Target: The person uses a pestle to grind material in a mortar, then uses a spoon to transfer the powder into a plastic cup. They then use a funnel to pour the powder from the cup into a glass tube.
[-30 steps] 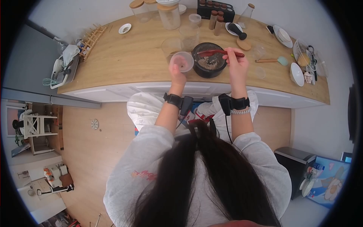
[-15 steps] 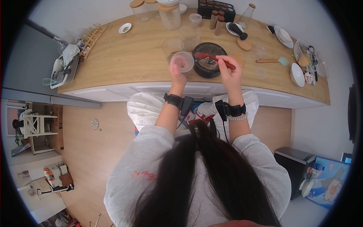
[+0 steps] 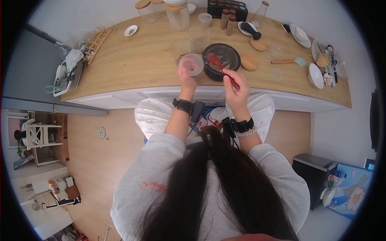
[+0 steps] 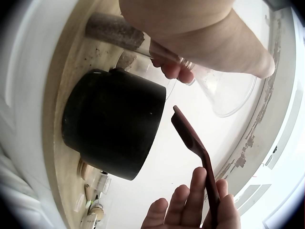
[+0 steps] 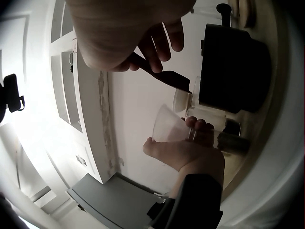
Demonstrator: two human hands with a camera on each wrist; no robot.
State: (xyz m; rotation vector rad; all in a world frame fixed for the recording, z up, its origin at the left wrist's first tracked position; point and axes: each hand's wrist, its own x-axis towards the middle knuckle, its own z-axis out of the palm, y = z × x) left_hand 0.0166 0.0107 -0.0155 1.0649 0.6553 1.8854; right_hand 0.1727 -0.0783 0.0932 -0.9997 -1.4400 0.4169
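Observation:
My left hand point(image 3: 187, 82) grips a clear funnel-shaped piece point(image 3: 191, 64), its wide mouth up, just left of a black mortar point(image 3: 210, 72). In the right wrist view the funnel point(image 5: 167, 126) flares above the curled fingers, with a clear tube point(image 5: 232, 143) of dark contents below the hand. My right hand point(image 3: 236, 94) pinches the handle of a dark red spatula point(image 3: 231, 81). Its blade point(image 4: 183, 129) stands just above the mortar's rim in the left wrist view. Crushed brownish matter lies in the mortar.
Behind the mortar stand clear containers point(image 3: 199, 37), a lidded jar point(image 3: 177, 20) and spice tubes point(image 3: 230, 25). To its right lie a round wooden lid point(image 3: 249, 62), a mint spatula point(image 3: 300, 61) and a white bowl point(image 3: 315, 76). A black pestle point(image 3: 251, 30) rests on a plate.
My right hand has moved down and left with the red spatula, whose handle now slants toward the counter's front edge. My left hand has stayed nearly in place with the funnel.

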